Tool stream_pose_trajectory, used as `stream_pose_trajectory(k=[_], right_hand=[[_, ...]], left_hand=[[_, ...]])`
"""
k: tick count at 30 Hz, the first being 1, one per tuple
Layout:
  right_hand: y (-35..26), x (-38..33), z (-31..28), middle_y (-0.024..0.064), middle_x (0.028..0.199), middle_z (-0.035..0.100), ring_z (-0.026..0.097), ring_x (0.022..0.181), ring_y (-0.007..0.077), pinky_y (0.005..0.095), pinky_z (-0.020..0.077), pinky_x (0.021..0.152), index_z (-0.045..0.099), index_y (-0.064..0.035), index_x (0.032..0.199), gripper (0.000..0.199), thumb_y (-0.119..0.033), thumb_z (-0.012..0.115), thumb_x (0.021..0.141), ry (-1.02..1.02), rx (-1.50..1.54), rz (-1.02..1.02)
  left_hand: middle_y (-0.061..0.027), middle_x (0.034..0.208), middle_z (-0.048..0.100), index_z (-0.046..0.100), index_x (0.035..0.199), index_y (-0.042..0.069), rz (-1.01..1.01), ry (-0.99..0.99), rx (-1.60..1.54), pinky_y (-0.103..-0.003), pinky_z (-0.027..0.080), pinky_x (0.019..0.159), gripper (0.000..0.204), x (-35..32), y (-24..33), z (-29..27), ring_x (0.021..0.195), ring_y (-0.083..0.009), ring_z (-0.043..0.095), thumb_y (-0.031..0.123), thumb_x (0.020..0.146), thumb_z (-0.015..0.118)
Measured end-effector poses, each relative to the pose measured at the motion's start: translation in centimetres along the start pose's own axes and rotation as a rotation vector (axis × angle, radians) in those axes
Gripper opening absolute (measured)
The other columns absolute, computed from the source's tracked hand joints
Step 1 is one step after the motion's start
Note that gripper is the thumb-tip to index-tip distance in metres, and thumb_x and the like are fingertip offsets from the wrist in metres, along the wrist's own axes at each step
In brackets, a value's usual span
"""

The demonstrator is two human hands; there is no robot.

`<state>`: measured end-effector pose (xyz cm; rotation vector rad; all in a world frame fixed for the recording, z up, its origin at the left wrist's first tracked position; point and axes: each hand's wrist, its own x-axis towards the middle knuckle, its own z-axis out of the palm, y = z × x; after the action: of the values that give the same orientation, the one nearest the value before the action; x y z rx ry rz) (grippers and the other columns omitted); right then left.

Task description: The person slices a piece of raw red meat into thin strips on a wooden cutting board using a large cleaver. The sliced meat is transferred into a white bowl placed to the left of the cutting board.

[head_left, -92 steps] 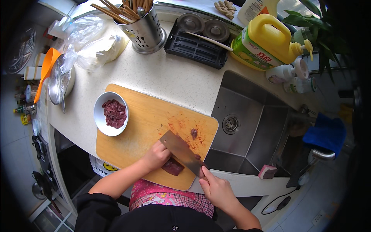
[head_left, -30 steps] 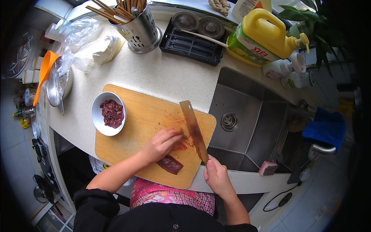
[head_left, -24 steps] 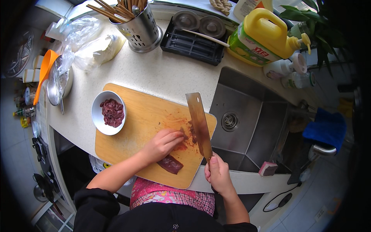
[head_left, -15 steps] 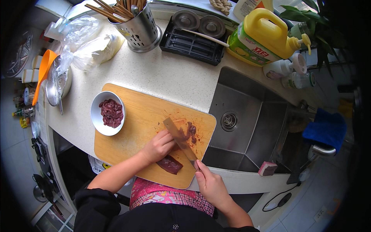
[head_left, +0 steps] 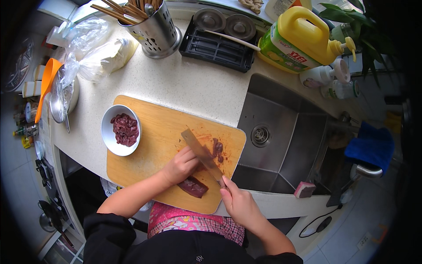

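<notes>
My right hand (head_left: 239,204) is closed round the handle of a wide-bladed kitchen knife (head_left: 202,154), its blade slanting away to the left. Right against the blade, my left hand (head_left: 180,166) has its fingers curled down on a long piece of dark red raw meat (head_left: 193,187). That meat lies on a wooden cutting board (head_left: 145,163), and its near end sticks out below the hand. A few cut slices (head_left: 217,148) and red smears sit just beyond the blade. On the board's left side stands a white bowl (head_left: 107,140) holding slices of the meat (head_left: 125,130).
A steel sink (head_left: 277,132) adjoins the board on the right, with a sponge (head_left: 304,190) on its near rim. Along the back are a chopstick holder (head_left: 154,33), a black rack (head_left: 215,53) and a yellow jug (head_left: 303,35). Plastic bags (head_left: 105,57) and an orange spoon (head_left: 47,83) are left.
The knife and my right hand have shifted slightly away from me. My left hand stays on the meat in nearly the same spot.
</notes>
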<state>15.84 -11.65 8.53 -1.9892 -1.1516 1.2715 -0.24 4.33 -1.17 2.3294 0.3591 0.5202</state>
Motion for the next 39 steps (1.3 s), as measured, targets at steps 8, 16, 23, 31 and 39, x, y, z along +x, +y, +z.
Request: stream_pose_trajectory(k=[8, 16, 23, 31, 39], right_hand=[[-1.6, 5.2, 2.1, 0.0255, 0.078, 0.065, 0.065, 0.072, 0.0429, 0.0472, 0.0527, 0.064, 0.053, 0.0017, 0.123, 0.038, -0.024, 0.052, 0.096, 0.083, 0.014, -0.060], [0.2, 0.2, -1.4, 0.0280, 0.094, 0.066, 0.068, 0.089, 0.0385, 0.0366, 0.0526, 0.076, 0.052, 0.0039, 0.127, 0.038, -0.022, 0.047, 0.099, 0.025, 0.242, 0.287], [-0.3, -0.3, -1.3, 0.0261, 0.108, 0.065, 0.066, 0.098, 0.0380, 0.0366, 0.0515, 0.083, 0.052, 0.0038, 0.127, 0.039, -0.022, 0.048, 0.099, 0.030, 0.238, 0.165], [-0.3, -1.0, -1.3, 0.0228, 0.104, 0.067, 0.066, 0.092, 0.0380, 0.0396, 0.0528, 0.079, 0.054, 0.0034, 0.124, 0.037, -0.021, 0.052, 0.096, -0.077, 0.129, 0.156], [0.8, -1.8, -1.7, 0.0197, 0.091, 0.067, 0.066, 0.079, 0.0398, 0.0447, 0.0535, 0.069, 0.052, -0.0005, 0.126, 0.040, -0.025, 0.055, 0.094, -0.074, -0.069, 0.005]], left_hand=[[-0.0114, 0.096, 0.063, 0.065, 0.093, -0.002, 0.039, -0.059, 0.054, -0.037, 0.052, 0.081, 0.027, -0.3, -0.1, -0.2, 0.092, -0.0294, 0.061, 0.004, 0.066, 0.065], [-0.0111, 0.100, 0.063, 0.067, 0.096, -0.001, 0.145, 0.008, 0.097, -0.036, 0.053, 0.078, 0.030, 0.0, -0.1, -0.7, 0.094, -0.0276, 0.063, 0.008, 0.068, 0.071], [-0.0133, 0.098, 0.063, 0.067, 0.098, -0.002, 0.082, 0.019, 0.060, -0.039, 0.053, 0.078, 0.030, -1.6, 0.0, -1.2, 0.092, -0.0300, 0.063, 0.004, 0.069, 0.069], [-0.0110, 0.101, 0.064, 0.066, 0.100, -0.004, 0.054, -0.008, 0.113, -0.035, 0.052, 0.080, 0.031, -0.8, 0.6, -0.5, 0.095, -0.0271, 0.062, 0.004, 0.070, 0.061], [-0.0096, 0.099, 0.064, 0.066, 0.094, -0.002, 0.033, -0.006, 0.084, -0.036, 0.053, 0.081, 0.028, -1.1, 0.4, -0.4, 0.093, -0.0285, 0.062, 0.003, 0.067, 0.062]])
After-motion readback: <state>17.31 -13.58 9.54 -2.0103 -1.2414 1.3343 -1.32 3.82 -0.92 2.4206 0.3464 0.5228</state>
